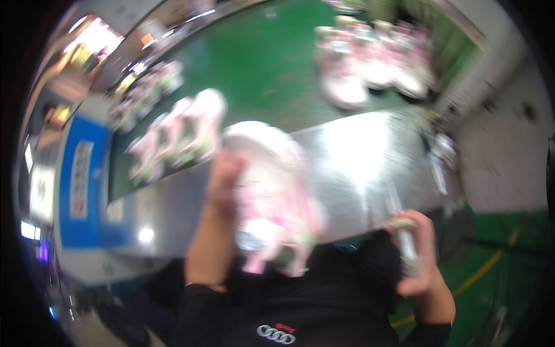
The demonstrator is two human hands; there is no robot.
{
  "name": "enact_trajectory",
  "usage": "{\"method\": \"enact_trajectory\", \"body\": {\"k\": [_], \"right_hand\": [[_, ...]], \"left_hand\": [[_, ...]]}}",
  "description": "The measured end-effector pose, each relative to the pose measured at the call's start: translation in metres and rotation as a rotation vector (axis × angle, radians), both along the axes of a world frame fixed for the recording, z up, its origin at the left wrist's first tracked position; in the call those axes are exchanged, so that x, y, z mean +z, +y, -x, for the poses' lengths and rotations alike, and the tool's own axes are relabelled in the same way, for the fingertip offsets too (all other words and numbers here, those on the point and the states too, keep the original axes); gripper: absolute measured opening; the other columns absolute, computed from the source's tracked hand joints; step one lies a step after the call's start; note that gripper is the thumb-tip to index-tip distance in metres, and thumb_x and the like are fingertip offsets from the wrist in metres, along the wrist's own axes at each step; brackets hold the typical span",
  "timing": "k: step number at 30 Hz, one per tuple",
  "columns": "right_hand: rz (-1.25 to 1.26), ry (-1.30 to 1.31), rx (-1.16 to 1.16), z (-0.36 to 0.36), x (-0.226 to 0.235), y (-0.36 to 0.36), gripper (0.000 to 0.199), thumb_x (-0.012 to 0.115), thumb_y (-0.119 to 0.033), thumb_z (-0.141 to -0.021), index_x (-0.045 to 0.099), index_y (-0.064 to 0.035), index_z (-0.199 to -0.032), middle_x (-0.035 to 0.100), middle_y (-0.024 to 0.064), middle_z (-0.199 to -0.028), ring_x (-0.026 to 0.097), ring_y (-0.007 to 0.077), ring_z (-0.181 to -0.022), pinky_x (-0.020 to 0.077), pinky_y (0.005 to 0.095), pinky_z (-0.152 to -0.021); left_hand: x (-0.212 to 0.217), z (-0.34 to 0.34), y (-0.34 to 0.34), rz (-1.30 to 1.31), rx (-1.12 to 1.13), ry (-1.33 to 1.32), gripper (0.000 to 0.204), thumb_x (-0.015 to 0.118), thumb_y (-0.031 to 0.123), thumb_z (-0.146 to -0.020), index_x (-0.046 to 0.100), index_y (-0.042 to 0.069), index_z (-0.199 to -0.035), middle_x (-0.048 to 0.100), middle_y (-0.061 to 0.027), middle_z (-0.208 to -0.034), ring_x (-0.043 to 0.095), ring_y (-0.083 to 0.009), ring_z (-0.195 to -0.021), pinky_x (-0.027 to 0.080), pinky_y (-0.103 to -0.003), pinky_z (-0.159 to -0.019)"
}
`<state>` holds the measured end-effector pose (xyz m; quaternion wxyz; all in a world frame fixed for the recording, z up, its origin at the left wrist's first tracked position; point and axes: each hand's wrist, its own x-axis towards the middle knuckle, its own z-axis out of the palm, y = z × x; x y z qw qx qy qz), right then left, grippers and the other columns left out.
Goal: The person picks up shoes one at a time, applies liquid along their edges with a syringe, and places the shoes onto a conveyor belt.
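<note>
A pink and white sneaker [272,191] hangs in front of my body, toe pointing away and blurred by motion. My left hand [226,176] is closed on its left side, near the white toe. Off to the right, my right hand [421,251] grips a thin, light-coloured tool [407,246], held apart from the shoe. Blur hides the tool's exact kind; a slim pale part sticks up past the fingers.
Below the shoe lies a shiny metal worktop [358,156]. On the green surface beyond stand pink sneakers at the left [202,121] and more at the right [347,69]. Metal tools [440,159] rest at the worktop's right edge. A blue panel [87,179] stands left.
</note>
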<state>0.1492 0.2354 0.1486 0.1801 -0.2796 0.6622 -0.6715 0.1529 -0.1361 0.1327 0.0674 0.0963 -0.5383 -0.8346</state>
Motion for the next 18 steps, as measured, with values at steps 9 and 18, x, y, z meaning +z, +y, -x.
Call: {"method": "enact_trajectory", "body": {"k": [9,18], "right_hand": [[0.329,-0.296,0.11,0.0,0.056,-0.06,0.068,0.064,-0.05,-0.07,0.039,-0.007,-0.116,0.055,0.0167,-0.083,0.05,0.0215,-0.07,0.0398,0.0312,-0.063],[0.54,-0.401,0.38,0.009,0.081,-0.102,0.076,0.046,-0.07,-0.078,0.04,-0.0061,-0.119,0.057,0.0232,-0.089,0.049,0.0267,-0.076,0.0366,0.0377,-0.07]], "left_hand": [[0.012,-0.024,0.012,-0.22,-0.181,0.163,0.06,0.074,0.015,-0.068,0.044,0.009,-0.119,0.054,-0.0049,-0.104,0.053,-0.0154,-0.099,0.043,-0.032,-0.087],[0.011,-0.02,0.022,-0.221,-0.354,0.401,0.06,0.077,0.005,-0.064,0.047,0.009,-0.116,0.057,-0.0199,-0.109,0.057,-0.0279,-0.104,0.046,-0.04,-0.087]]}}
